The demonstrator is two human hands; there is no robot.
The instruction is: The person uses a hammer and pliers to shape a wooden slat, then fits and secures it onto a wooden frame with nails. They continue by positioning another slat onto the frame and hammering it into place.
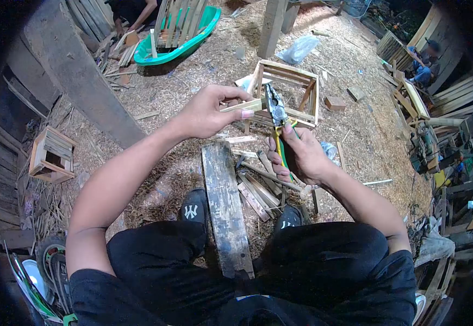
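Note:
My left hand point(212, 110) pinches a short wooden strip point(250, 106) between thumb and fingers and holds it level. Wrapped round the yellow and green handles of a pair of pliers point(275, 111) is my right hand point(300, 155). The pliers point up, their metal jaws right at the strip's right end. Just beyond both hands stands a wooden frame point(315, 95) made of thin slats, partly covered by the pliers. Below the hands a worn plank point(224, 201) runs toward me between my knees. A hammer point(272, 176) lies over loose wood pieces to its right.
Wood shavings cover the ground. A small slatted box point(51, 155) stands at left, near a thick slanting post point(79, 70). A green tub point(179, 53) holds slats at the back. Wood blocks point(334, 104) and a plastic bag point(300, 49) lie farther off. Two other people sit at the far edges.

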